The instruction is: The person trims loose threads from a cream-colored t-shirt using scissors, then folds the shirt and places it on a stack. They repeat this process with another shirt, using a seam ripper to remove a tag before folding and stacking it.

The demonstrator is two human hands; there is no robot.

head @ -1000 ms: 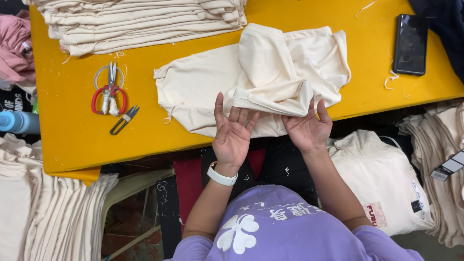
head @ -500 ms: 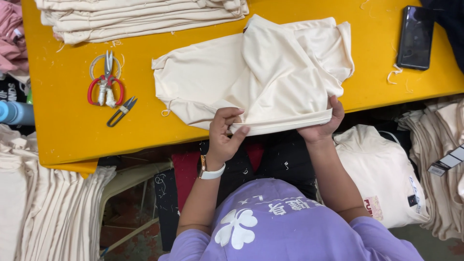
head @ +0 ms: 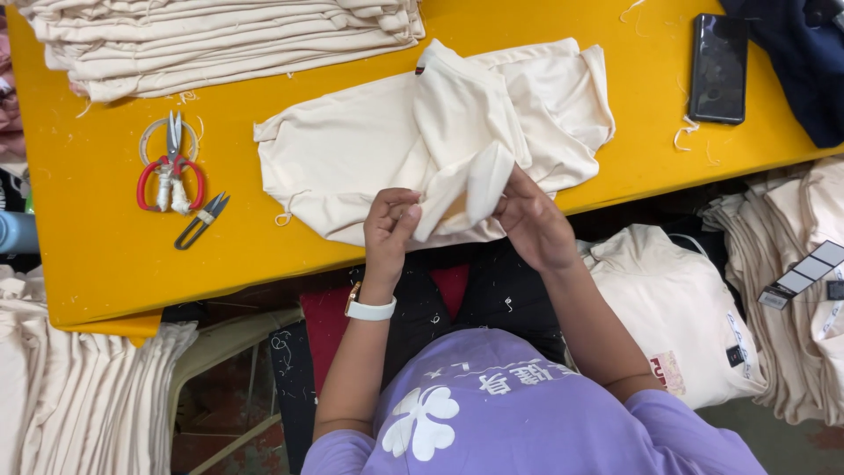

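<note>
A cream garment [head: 369, 149] lies spread on the yellow table [head: 105, 255], bunched toward its right side. My left hand [head: 391, 230] pinches the garment's near edge at the table's front. My right hand [head: 532, 220] grips a folded cuff-like end of the same garment, lifted between both hands. A white watch sits on my left wrist.
A stack of folded cream garments [head: 211, 40] lies at the table's far left. Red-handled scissors [head: 169, 171] and small thread snips [head: 200, 222] lie left of the garment. A black phone [head: 718, 68] and dark cloth [head: 804, 62] are far right. More cream garments [head: 677, 308] pile below.
Both hands went from pressing flat on the garment's near edge to lifting and pinching a folded end of it. The garment has bunched up more.
</note>
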